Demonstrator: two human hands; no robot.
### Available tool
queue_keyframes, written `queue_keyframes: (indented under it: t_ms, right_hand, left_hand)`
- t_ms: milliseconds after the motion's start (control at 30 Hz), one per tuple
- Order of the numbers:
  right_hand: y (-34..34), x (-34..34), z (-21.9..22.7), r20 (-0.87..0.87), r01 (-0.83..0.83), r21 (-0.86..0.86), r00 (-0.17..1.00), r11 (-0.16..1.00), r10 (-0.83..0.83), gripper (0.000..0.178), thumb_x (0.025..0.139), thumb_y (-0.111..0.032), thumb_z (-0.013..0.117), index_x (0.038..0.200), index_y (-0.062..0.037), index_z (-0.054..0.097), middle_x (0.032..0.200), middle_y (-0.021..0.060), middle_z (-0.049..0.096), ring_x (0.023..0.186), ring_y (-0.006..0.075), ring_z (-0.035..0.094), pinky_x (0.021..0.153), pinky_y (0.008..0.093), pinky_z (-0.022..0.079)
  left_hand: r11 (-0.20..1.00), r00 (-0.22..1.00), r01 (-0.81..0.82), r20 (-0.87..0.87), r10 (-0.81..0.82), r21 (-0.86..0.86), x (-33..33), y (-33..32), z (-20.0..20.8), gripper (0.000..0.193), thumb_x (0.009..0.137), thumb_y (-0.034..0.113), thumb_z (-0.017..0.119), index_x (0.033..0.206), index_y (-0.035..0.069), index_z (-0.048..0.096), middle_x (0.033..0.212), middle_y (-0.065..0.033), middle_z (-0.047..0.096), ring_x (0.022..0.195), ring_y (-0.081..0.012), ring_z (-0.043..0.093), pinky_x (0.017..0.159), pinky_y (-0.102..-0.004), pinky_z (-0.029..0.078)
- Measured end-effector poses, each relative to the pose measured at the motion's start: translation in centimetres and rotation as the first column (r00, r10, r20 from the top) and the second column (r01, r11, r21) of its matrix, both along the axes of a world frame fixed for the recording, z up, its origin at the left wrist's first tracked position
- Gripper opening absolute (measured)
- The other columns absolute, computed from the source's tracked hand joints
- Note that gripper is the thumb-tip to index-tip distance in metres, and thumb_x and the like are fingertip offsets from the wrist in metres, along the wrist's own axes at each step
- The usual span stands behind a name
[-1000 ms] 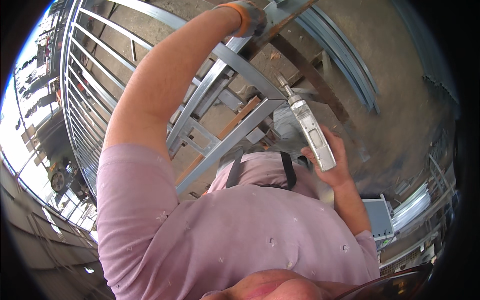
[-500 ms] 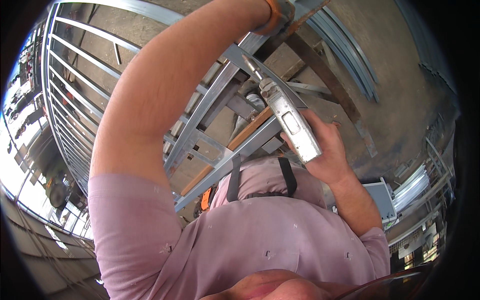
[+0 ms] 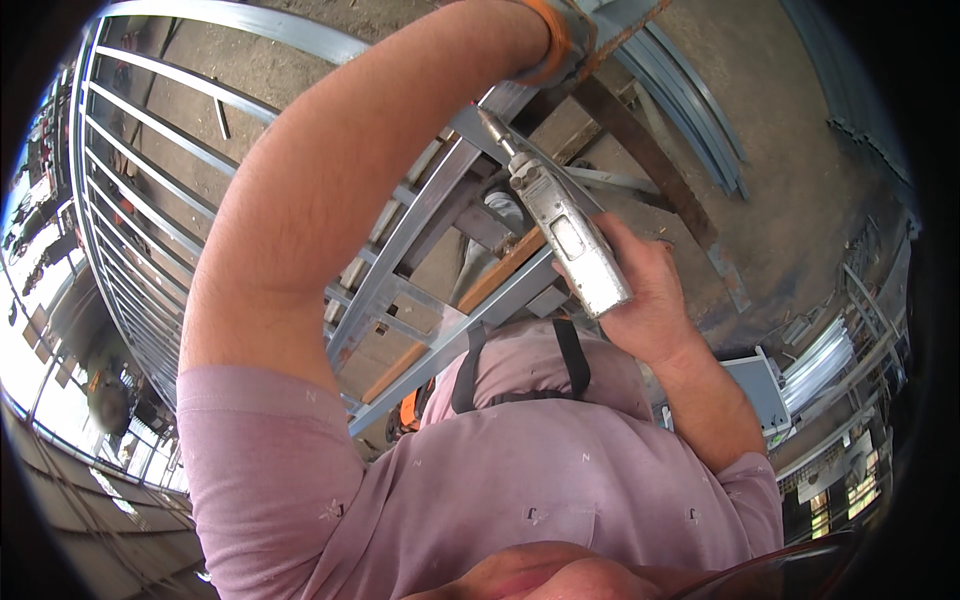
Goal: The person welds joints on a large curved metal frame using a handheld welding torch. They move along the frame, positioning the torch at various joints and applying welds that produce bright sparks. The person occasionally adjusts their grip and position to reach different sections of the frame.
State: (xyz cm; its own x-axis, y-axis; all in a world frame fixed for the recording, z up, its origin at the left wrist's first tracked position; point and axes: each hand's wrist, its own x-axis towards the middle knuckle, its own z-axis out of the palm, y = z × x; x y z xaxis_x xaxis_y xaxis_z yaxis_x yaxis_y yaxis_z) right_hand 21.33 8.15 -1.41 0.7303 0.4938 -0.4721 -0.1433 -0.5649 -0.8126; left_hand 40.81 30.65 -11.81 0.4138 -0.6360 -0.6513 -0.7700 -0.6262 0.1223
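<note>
My right hand (image 3: 650, 295) grips a silver, worn power tool (image 3: 565, 235) whose thin bit points up-left and nearly touches a grey metal bar of a welded steel frame (image 3: 430, 225). My left arm stretches up across the view. My left hand (image 3: 575, 28), in a grey glove with an orange cuff, is partly cut off at the top edge and seems closed on the frame's upper bar. A rusty flat strip (image 3: 650, 160) and a wooden slat (image 3: 480, 290) lie under the frame.
A large barred metal gate (image 3: 130, 200) lies on the concrete floor at left. Curved grey metal profiles (image 3: 700, 110) lie at upper right. A pale box-shaped machine (image 3: 760, 390) stands at right, with stacked metal sections (image 3: 830, 350) beyond it.
My right hand has brought the power tool up and to the left, its bit now close to the frame bar. My left hand has stayed on the upper bar.
</note>
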Motion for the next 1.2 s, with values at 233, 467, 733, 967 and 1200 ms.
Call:
queue_keyframes:
  t_ms: [233, 467, 733, 967, 1200]
  right_hand:
    - [0.1, 0.5, -0.2, 0.021, -0.028, -0.027, 0.999, 0.999, 0.029, 0.037, 0.096, -0.014, 0.090, 0.126, -0.0006, 0.072, 0.102, 0.0197, 0.084, 0.092, 0.0328, 0.086, 0.078, 0.0395, 0.063]
    - [0.3, 0.6, -0.1, 0.059, -0.045, -0.057, 0.997, 0.997, 0.048, 0.036, 0.095, -0.012, 0.090, 0.124, -0.0006, 0.071, 0.102, 0.0212, 0.083, 0.094, 0.0385, 0.085, 0.078, 0.0409, 0.063]
    - [0.7, 0.6, 0.6, 0.045, -0.030, -0.117, 0.998, 0.993, 0.036, 0.035, 0.093, -0.010, 0.087, 0.122, 0.0000, 0.072, 0.099, 0.0235, 0.080, 0.093, 0.0430, 0.082, 0.078, 0.0424, 0.062]
    - [0.9, 0.4, 0.8, 0.048, -0.028, -0.149, 0.998, 0.988, 0.035, 0.035, 0.092, -0.016, 0.086, 0.119, -0.0034, 0.070, 0.093, 0.0257, 0.076, 0.094, 0.0507, 0.076, 0.076, 0.0506, 0.060]
    - [1.1, 0.2, 0.4, 0.084, -0.007, -0.155, 0.996, 0.988, 0.020, 0.041, 0.090, -0.027, 0.088, 0.117, -0.0053, 0.068, 0.085, 0.0251, 0.075, 0.089, 0.0528, 0.073, 0.074, 0.0586, 0.058]
  left_hand:
    - [1.000, 1.000, -0.020, 0.010, 0.020, -0.017, 0.1, 0.0, -0.4, 0.032, 0.097, 0.023, 0.079, 0.125, 0.011, 0.089, 0.130, -0.0124, 0.086, 0.119, -0.0309, 0.083, 0.096, -0.0441, 0.066]
    - [0.995, 0.999, -0.043, 0.007, 0.044, -0.088, -0.1, 0.6, -2.0, 0.034, 0.101, 0.022, 0.077, 0.132, 0.011, 0.086, 0.136, -0.0120, 0.084, 0.124, -0.0304, 0.081, 0.098, -0.0429, 0.065]
    - [0.998, 0.991, -0.062, -0.118, 0.060, -0.015, 0.2, 0.9, -1.9, 0.030, 0.107, 0.020, 0.071, 0.132, 0.015, 0.087, 0.138, -0.0099, 0.084, 0.121, -0.0296, 0.082, 0.098, -0.0418, 0.066]
    - [0.993, 0.991, -0.106, -0.090, 0.102, -0.044, -0.1, 1.2, -3.0, 0.030, 0.109, 0.023, 0.070, 0.131, 0.014, 0.087, 0.135, -0.0105, 0.084, 0.118, -0.0313, 0.081, 0.098, -0.0437, 0.066]
    - [0.978, 0.978, -0.192, -0.100, 0.184, -0.081, -0.3, 1.4, -1.4, 0.031, 0.108, 0.024, 0.068, 0.131, 0.014, 0.086, 0.133, -0.0115, 0.084, 0.117, -0.0325, 0.081, 0.098, -0.0449, 0.065]
